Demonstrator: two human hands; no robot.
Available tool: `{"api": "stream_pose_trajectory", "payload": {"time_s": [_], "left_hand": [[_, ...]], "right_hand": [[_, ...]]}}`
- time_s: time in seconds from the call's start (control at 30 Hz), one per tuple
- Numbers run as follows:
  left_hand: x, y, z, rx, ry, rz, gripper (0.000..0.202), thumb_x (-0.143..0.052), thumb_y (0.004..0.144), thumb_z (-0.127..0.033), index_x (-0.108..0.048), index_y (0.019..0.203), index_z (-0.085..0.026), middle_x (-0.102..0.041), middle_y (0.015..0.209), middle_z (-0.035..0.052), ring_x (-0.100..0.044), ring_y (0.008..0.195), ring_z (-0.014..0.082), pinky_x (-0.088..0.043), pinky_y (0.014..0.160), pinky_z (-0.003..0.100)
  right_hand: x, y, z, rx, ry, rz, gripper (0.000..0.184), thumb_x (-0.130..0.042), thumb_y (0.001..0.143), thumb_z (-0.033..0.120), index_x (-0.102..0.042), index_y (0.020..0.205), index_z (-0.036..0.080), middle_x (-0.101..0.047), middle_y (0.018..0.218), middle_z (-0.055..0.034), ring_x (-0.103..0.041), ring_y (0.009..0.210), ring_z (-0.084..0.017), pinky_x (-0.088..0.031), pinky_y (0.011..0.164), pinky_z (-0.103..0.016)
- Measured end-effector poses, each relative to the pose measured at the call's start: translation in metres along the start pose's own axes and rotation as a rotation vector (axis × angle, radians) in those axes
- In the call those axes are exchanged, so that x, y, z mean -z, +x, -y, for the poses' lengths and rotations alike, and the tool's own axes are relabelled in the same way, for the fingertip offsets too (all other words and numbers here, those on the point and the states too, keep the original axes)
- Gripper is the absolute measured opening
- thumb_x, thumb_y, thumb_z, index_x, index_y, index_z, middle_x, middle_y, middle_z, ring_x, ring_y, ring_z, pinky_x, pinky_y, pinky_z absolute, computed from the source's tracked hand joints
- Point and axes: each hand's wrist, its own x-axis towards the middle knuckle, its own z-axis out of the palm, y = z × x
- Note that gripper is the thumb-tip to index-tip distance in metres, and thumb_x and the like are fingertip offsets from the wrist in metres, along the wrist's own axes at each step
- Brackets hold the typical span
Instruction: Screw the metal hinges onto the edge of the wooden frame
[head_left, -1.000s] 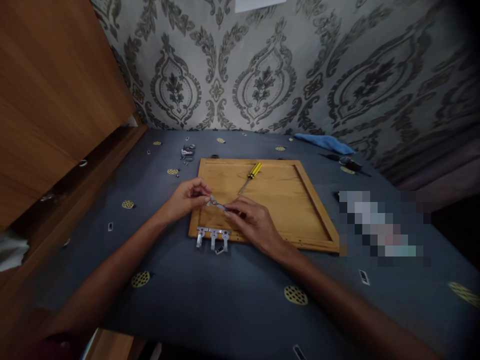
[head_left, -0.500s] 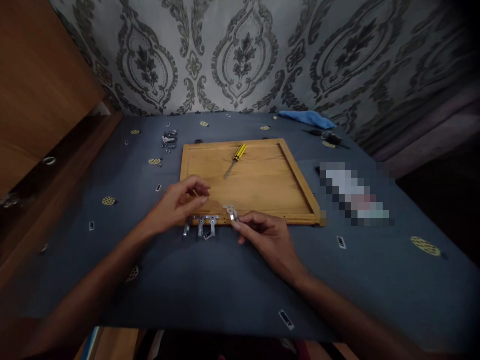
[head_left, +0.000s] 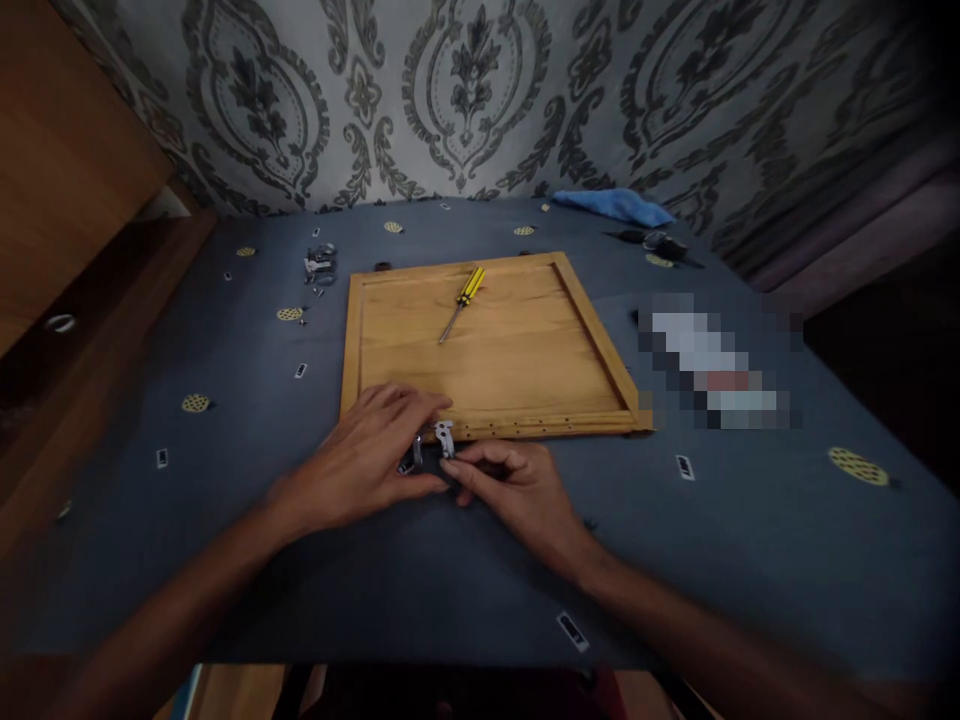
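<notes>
Since the earlier frame, the left hand has lowered beside another metal fitting, thumb and fingers spread well apart; whether it touches that fitting is hard to tell. Nearby, the right hand pinches a hinge-like bracket at the near edge of the wooden panel. Positioning this bracket seems the step in hand, calling for careful alignment with the edge. Farther off, a screwdriver lies on the panel, loose hardware beyond its left side.
</notes>
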Motion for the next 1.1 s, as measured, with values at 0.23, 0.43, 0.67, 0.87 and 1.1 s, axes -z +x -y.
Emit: {"api": "stream_pose_trajectory", "payload": {"time_s": [0.23, 0.43, 0.67, 0.87, 1.1], "left_hand": [[-0.005, -0.001, 0.002, 0.018, 0.009, 0.003, 0.061, -0.078, 0.095, -0.041, -0.046, 0.144, -0.025, -0.069, 0.128, 0.0087, -0.061, 0.124, 0.0297, -0.05, 0.106, 0.047], [-0.009, 0.0, 0.001, -0.007, 0.02, -0.023, 0.058, -0.076, 0.096, -0.042, -0.048, 0.143, -0.023, -0.071, 0.127, 0.0092, -0.062, 0.123, 0.0292, -0.051, 0.106, 0.046], [-0.013, 0.002, 0.0, 0.027, 0.029, -0.033, 0.052, -0.073, 0.098, -0.043, -0.049, 0.14, -0.022, -0.073, 0.125, 0.0091, -0.064, 0.12, 0.03, -0.052, 0.104, 0.048], [-0.013, 0.002, -0.002, 0.031, 0.048, -0.037, 0.05, -0.072, 0.098, -0.042, -0.05, 0.139, -0.023, -0.074, 0.124, 0.0088, -0.064, 0.12, 0.0305, -0.051, 0.103, 0.049], [-0.013, 0.004, -0.005, 0.041, 0.081, -0.047, 0.051, -0.076, 0.096, -0.042, -0.051, 0.137, -0.022, -0.076, 0.121, 0.0075, -0.065, 0.119, 0.0316, -0.051, 0.102, 0.049]], "right_hand": [[0.001, -0.001, -0.002, 0.078, -0.036, 0.051, 0.021, -0.075, 0.084, 0.035, -0.077, 0.069, 0.02, -0.066, 0.054, 0.0019, -0.057, 0.049, -0.009, -0.043, 0.051, -0.021], [0.002, -0.001, -0.002, 0.121, -0.111, 0.07, 0.028, -0.07, 0.089, 0.036, -0.074, 0.067, 0.019, -0.062, 0.052, 0.0026, -0.054, 0.047, -0.009, -0.038, 0.049, -0.021], [0.004, -0.001, -0.002, 0.162, -0.203, 0.076, 0.034, -0.066, 0.095, 0.04, -0.072, 0.067, 0.02, -0.064, 0.056, 0.0019, -0.055, 0.047, -0.01, -0.04, 0.051, -0.023], [0.007, -0.001, 0.002, 0.174, -0.247, 0.098, 0.031, -0.065, 0.095, 0.038, -0.074, 0.071, 0.021, -0.065, 0.055, 0.002, -0.057, 0.051, -0.012, -0.04, 0.055, -0.025], [0.01, -0.001, 0.002, 0.226, -0.314, 0.109, 0.035, -0.062, 0.099, 0.037, -0.074, 0.07, 0.02, -0.065, 0.057, 0.0018, -0.06, 0.052, -0.012, -0.042, 0.056, -0.025]]}}
